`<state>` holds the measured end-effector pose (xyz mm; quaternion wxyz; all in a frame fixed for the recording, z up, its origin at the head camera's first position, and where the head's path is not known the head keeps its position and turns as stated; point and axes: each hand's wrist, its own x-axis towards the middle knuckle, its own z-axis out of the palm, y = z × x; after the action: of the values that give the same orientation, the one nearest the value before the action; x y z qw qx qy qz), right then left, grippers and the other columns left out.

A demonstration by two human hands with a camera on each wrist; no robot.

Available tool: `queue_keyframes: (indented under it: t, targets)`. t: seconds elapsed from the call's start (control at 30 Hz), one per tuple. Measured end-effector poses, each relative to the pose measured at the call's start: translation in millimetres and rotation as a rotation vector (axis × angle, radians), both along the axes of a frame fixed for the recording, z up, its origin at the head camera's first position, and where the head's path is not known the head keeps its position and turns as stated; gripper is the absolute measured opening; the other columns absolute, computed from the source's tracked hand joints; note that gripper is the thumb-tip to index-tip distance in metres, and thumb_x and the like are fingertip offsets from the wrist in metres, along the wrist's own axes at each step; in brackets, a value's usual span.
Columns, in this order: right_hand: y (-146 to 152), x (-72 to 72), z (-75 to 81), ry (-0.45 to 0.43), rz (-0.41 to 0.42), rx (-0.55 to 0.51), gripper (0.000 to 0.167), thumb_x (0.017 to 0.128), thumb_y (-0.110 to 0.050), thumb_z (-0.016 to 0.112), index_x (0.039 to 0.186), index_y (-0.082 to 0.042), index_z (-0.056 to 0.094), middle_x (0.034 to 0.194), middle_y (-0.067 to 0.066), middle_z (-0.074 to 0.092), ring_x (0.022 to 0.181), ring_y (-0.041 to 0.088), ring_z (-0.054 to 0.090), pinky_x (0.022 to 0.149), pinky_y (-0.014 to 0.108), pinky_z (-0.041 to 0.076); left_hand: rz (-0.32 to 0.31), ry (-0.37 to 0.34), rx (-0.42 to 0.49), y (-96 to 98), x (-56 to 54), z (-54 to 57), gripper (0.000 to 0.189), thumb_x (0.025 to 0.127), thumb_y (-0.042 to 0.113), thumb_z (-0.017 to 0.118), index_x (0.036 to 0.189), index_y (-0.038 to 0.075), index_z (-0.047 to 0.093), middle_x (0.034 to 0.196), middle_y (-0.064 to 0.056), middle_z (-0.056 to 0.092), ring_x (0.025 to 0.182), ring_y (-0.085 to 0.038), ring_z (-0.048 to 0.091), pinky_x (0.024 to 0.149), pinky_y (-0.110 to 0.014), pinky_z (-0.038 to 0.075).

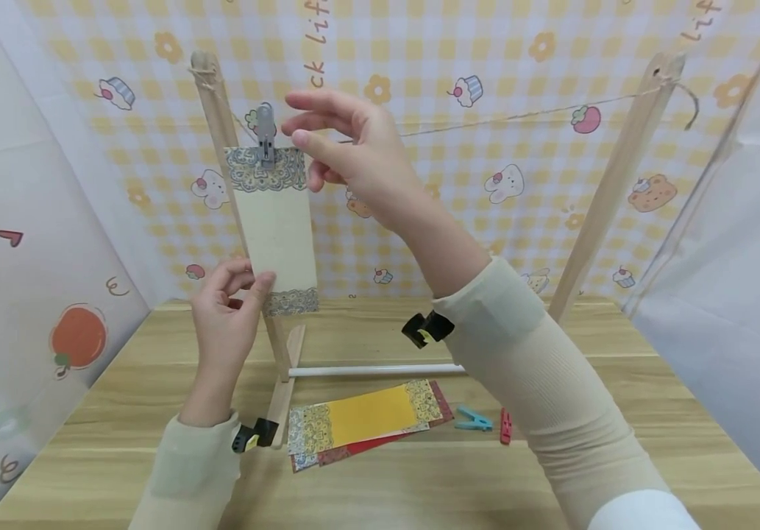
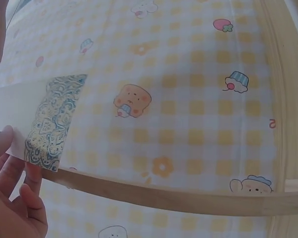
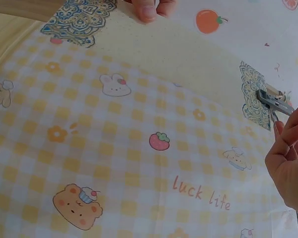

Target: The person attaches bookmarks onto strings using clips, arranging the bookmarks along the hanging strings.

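A cream paper card point(image 1: 276, 235) with blue-patterned bands at both ends hangs upright at the left post. A grey clothespin point(image 1: 265, 136) grips its top edge at the twine point(image 1: 485, 123). Low on the card's left edge, my left hand point(image 1: 227, 309) pinches the paper between thumb and fingers; the left wrist view shows the thumb point(image 2: 2, 141) on the front and fingers behind. My right hand point(image 1: 360, 147) is beside the clothespin, fingers spread and relaxed, holding nothing. From the right wrist view, its fingertips are close to the clothespin's handle point(image 3: 278, 103).
Wooden posts stand left point(image 1: 221, 125) and right point(image 1: 618, 177), joined low down by a white rod point(image 1: 380, 370). On the table lie overlapping yellow and red patterned cards point(image 1: 369, 419), a blue clothespin point(image 1: 474, 419) and a red clothespin point(image 1: 505, 426). A checked cloth point(image 1: 419, 213) hangs behind.
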<state>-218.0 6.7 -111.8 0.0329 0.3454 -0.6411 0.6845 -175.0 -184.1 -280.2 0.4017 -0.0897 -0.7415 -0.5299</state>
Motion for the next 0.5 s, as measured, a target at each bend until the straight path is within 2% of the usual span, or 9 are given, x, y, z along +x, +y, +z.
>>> queue_keyframes:
  t: [0.17,0.33,0.4,0.5]
  targets:
    - [13.1,5.7,-6.1,0.012,0.01,-0.011,0.034,0.095,0.001,0.061,0.129,-0.001,0.06,0.109,0.013,0.07,0.053,0.018,0.056,0.056,0.021,0.045,0.032,-0.107,-0.014,-5.6,5.6,-7.5,0.021,0.092,0.012,0.072,0.102,-0.005,0.067,0.076,0.038,0.062,0.079,0.009,0.061,0.054,-0.012,0.041]
    - [29.9,11.5,-17.1,0.05,0.04,-0.048,0.032,0.096,0.002,0.059,0.128,0.002,0.059,0.103,0.01,0.071,0.056,0.018,0.056,0.057,0.023,0.048,0.033,-0.212,-0.113,-14.8,12.9,-17.1,0.019,0.093,0.015,0.071,0.103,-0.001,0.07,0.079,0.038,0.061,0.08,0.013,0.059,0.053,-0.013,0.041]
    - [37.8,14.7,-21.7,0.057,0.041,-0.053,0.031,0.096,0.002,0.059,0.127,0.002,0.059,0.103,0.009,0.071,0.058,0.018,0.056,0.058,0.024,0.048,0.024,-0.254,-0.167,-18.9,15.2,-21.3,0.02,0.093,0.017,0.071,0.104,0.001,0.071,0.082,0.035,0.062,0.08,0.014,0.058,0.052,-0.014,0.041]
    - [52.3,18.7,-30.5,0.053,0.029,-0.036,0.029,0.096,0.002,0.059,0.125,0.001,0.061,0.104,0.008,0.071,0.061,0.019,0.058,0.06,0.024,0.048,0.0,-0.31,-0.247,-24.1,18.8,-27.0,0.022,0.095,0.019,0.069,0.108,0.002,0.07,0.088,0.016,0.072,0.081,0.016,0.055,0.053,-0.016,0.044]
